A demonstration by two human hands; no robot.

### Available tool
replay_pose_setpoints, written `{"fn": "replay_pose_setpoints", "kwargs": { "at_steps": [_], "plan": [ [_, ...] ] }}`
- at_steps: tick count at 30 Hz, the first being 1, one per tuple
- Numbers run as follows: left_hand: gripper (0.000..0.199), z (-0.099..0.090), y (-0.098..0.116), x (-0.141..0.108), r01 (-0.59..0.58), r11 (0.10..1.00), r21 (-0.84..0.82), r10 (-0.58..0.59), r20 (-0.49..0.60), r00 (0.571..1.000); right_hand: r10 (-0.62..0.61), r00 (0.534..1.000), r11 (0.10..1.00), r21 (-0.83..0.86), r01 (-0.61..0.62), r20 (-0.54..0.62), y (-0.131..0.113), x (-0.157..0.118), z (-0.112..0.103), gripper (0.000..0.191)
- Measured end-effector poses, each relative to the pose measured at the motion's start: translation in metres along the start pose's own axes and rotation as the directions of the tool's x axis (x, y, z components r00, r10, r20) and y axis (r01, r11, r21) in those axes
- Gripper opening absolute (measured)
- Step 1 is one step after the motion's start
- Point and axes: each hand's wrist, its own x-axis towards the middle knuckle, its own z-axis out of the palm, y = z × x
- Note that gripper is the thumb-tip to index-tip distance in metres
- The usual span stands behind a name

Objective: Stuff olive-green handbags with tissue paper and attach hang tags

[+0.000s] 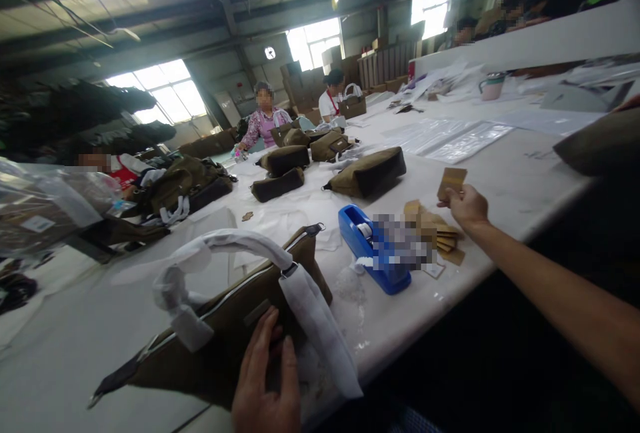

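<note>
An olive-green handbag [185,369] stands in front of me on the table, its handles [320,326] wrapped in white padding. My left hand [265,379] rests against the bag's side, just below a small label patch [257,313], fingers extended and thumb apart. At the right, my right hand [465,207] pinches a brown card tag [451,183] between thumb and fingers, raised above the table. Below that hand lies a loose pile of similar brown tags [447,239]. A blue tape dispenser [390,279] sits between the bag and the pile, part of it blurred out.
Several olive bags [370,173] lie farther back on the white table [65,333]. Clear plastic sheets [450,139] and a pink cup [493,88] are at the right rear. A dark bag [600,143] sits at the right edge. Co-workers [265,126] are across the table.
</note>
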Motion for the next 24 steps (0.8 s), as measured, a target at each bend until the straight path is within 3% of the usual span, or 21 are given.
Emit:
{"fn": "replay_pose_setpoints", "kwargs": {
  "at_steps": [3,6,8,11,15,20,24],
  "plan": [
    [0.043,0.0,0.0,0.001,0.075,0.996,-0.052,-0.076,-0.009,0.997,0.014,1.0,0.982,0.19,-0.014,0.004,-0.015,-0.005,-0.026,0.022],
    [0.047,-0.001,0.003,0.006,0.18,0.975,-0.133,-0.179,0.018,0.984,-0.085,0.996,0.938,0.339,0.068,0.035,-0.036,-0.021,-0.044,0.017],
    [0.05,-0.001,0.005,0.012,0.195,0.962,-0.189,-0.187,0.058,0.981,-0.13,0.991,0.909,0.401,0.111,0.02,-0.049,-0.03,-0.048,0.019],
    [0.047,0.001,0.005,0.023,0.142,0.964,-0.224,-0.135,0.047,0.99,-0.097,0.995,0.884,0.459,0.089,-0.005,-0.059,-0.029,-0.049,0.018],
    [0.04,0.001,0.004,0.034,0.053,0.978,-0.2,-0.039,0.077,0.996,0.011,0.998,0.868,0.494,-0.042,0.066,-0.052,-0.013,-0.046,0.015],
    [0.038,-0.002,0.002,0.035,0.042,0.97,-0.24,-0.021,0.086,0.996,0.155,0.987,0.856,0.494,-0.153,0.037,-0.027,-0.005,-0.046,0.02],
    [0.038,-0.003,-0.001,0.035,0.035,0.97,-0.24,-0.009,0.112,0.994,0.155,0.98,0.867,0.458,-0.194,0.123,-0.017,-0.004,-0.046,0.021]
  ]
}}
